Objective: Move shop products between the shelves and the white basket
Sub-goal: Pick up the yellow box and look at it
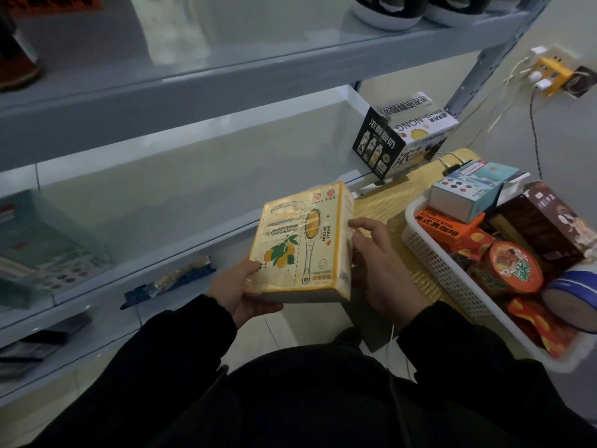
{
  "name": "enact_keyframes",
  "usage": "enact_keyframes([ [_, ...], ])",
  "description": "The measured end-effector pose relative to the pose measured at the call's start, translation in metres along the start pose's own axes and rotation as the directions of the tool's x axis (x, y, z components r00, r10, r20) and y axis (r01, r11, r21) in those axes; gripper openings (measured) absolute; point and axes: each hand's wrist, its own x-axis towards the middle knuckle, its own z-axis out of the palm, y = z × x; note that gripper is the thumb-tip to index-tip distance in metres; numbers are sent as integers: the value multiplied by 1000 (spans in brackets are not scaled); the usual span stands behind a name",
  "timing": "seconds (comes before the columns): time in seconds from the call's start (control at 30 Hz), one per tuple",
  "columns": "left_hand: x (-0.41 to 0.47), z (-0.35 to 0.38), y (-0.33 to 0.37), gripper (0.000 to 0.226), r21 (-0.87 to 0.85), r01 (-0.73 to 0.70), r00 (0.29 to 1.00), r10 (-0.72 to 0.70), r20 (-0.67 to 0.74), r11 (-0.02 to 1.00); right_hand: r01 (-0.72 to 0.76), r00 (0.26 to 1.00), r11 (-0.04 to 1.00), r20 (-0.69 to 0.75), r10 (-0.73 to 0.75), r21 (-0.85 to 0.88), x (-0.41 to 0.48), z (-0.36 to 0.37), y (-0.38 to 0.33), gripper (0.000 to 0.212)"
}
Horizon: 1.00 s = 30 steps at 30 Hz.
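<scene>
Pale grey metal shelving (226,92) fills the left and middle of the head view, its middle tier mostly bare, with a black-and-white printed milk carton case (403,134) at the right end. A blue foil snack packet (168,282) lies on the tier below. To the right stands a light wooden table (381,202) carrying the white perforated plastic basket (429,253). It is heaped with goods, among them an orange coffee box (449,231) and a red-lidded round noodle cup (513,266).

Between shelving and basket, held in the air in front of the middle tier, is a flat yellow film-wrapped box printed with a spoon and fruit (300,244). The 2 hands carry it. The left hand (239,292) grips the near left corner, thumb on the printed face and fingers curled beneath. The right hand (378,263) lies against the right side with fairly straight fingers, bracing rather than clutching.

The box looks about ready to go onto the open tier, though the frame does not settle the direction. The glossy film looks slippery, and only 1 corner is truly gripped. If the right hand lifts away early, the box could pivot and drop to the floor. Brought in too low, its far edge could catch the shelf's front lip. Slid too far right, it could nudge the milk case off the end.
</scene>
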Motion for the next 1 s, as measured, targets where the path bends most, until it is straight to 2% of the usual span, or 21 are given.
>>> enact_keyframes([
  [0.2, 2, 17, -1, 31, 73, -27, 1000, 26, 16, 997, -7, 998, 999, -64, 10, 33, -8, -19, 3, 18],
  [0.47, 11, 87, 2, 39, 392, -195, 956, 84, 282, 899, -24, 956, 980, -281, 80, 196, -28, -79, 0, 16],
  [0.63, 27, 154, -3, 56, 520, -272, 899, 22, 437, 810, -38, 875, 995, -478, 80, 96, -39, -136, -2, 21],
  [0.77, 43, 212, -8, 65, 589, -315, 868, -24, 496, 744, -39, 797, 995, -598, 88, 94, -46, -185, -6, 15],
  [0.87, 53, 258, -10, 67, 621, -351, 844, -52, 534, 701, -51, 746, 996, -661, 83, 67, -50, -219, -8, 23],
  [1.0, 70, 313, -12, 63, 696, -410, 828, -80, 555, 590, -152, 676, 985, -735, 41, -85, -49, -253, -15, 35],
])
